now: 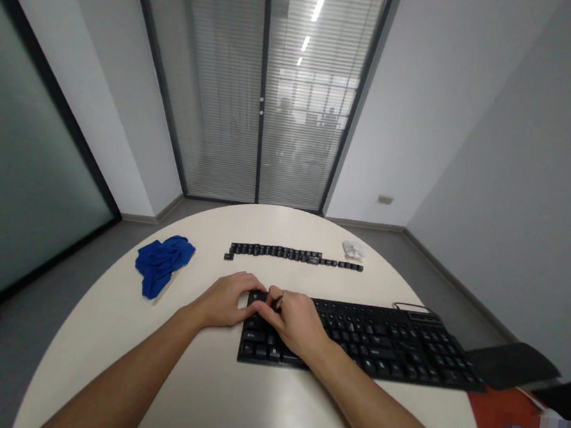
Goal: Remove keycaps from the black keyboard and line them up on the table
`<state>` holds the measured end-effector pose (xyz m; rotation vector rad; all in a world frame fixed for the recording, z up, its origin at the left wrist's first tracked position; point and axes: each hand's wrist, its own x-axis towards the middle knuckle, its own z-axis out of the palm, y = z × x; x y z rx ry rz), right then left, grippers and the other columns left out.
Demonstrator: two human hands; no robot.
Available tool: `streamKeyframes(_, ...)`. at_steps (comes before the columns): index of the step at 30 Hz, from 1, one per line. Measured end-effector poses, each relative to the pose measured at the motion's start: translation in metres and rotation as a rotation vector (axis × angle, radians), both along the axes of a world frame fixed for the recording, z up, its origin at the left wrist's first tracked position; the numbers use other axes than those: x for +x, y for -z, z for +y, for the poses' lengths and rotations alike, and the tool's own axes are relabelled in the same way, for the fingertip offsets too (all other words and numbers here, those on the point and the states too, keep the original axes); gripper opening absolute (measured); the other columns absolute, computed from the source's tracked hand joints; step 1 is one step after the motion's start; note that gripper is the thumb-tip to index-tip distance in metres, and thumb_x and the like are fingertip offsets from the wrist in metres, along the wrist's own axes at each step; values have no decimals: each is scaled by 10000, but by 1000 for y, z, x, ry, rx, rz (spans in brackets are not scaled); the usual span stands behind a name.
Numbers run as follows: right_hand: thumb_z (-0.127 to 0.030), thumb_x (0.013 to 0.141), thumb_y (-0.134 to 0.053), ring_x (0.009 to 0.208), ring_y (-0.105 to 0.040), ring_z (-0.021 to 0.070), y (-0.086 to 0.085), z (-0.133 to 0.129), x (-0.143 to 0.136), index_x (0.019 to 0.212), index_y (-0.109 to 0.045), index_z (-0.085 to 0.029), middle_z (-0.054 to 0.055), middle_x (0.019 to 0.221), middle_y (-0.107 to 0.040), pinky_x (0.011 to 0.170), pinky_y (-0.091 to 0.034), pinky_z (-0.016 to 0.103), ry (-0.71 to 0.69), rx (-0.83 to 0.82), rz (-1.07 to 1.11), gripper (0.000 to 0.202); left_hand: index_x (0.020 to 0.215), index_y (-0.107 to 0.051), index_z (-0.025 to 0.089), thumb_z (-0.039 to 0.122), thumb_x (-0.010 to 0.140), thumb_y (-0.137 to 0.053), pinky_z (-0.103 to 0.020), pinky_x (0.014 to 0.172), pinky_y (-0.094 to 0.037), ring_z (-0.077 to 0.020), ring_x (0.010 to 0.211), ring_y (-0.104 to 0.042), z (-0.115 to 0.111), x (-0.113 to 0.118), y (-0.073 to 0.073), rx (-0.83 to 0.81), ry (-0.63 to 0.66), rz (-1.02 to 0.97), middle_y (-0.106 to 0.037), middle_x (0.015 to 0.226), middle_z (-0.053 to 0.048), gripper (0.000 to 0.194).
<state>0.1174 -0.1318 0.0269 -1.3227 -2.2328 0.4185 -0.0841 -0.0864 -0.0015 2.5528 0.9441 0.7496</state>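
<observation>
A black computer keyboard [385, 339] lies across the round table under my hands. My left hand [229, 298] curves around its upper left corner, with fingers at the back edge and thumb at the side. My right hand [297, 319] rests over the keys at the left end. Its fingers are bent in and the thumb points towards my left thumb; what they hold, if anything, is hidden. Beyond the keyboard, several loose black keycaps [275, 252] stand in rows, with a single keycap [228, 257] at the left end.
A crumpled blue cloth [163, 261] lies at the table's left side. A small whitish crumpled bag [353, 250] sits at the far right. The keyboard's cable [413, 306] loops behind it. A dark chair part [512, 365] stands beside the table's [249, 413] right edge.
</observation>
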Motion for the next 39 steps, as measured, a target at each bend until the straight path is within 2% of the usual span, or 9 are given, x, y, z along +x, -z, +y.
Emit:
streamKeyframes(3,-493,992,-445,623,-597,174,0,1,2,817,-624,-216,20,653,-647,600,-310,249,-52,8,-17,374,1065,-647,227,339,897,-579,-367,892,-478,-240,969,-612,0,1,0,-2,6,-7,-681,1034,-69,214)
streamKeyframes(6,-454,1013,-403,610,-579,172,1,3,2,779,-568,-208,14,621,-604,602,-314,251,-3,-30,8,378,1057,-641,221,297,894,-585,-358,881,-476,-231,954,-609,0,1,0,7,-1,3,-678,1020,-61,188)
streamKeyframes(12,-393,1030,-356,564,-537,143,6,12,4,800,-539,-205,-17,595,-543,595,-351,236,29,-168,244,349,1072,-628,208,274,868,-637,-368,892,-478,-234,957,-603,0,2,1,14,4,6,-675,1023,-61,214)
streamKeyframes(21,-466,1023,-339,521,-498,127,13,17,5,765,-545,-201,-33,547,-507,565,-367,241,15,-250,394,424,1063,-691,221,310,851,-707,-380,1013,-451,-238,1109,-595,0,8,2,-138,103,-117,-660,1175,-80,230)
streamKeyframes(31,-516,1010,-338,461,-485,118,19,23,7,756,-552,-200,-37,519,-513,527,-389,239,32,-307,510,459,976,-772,229,301,798,-783,-410,1056,-436,-242,1146,-602,4,9,7,-285,164,-260,-648,1216,-98,193)
streamKeyframes(39,-562,993,-346,417,-475,113,25,30,10,745,-546,-197,-41,500,-516,484,-396,233,69,-305,612,485,970,-769,225,283,794,-780,-394,1049,-438,-235,1102,-630,3,13,8,-321,114,-298,-676,1175,-88,186)
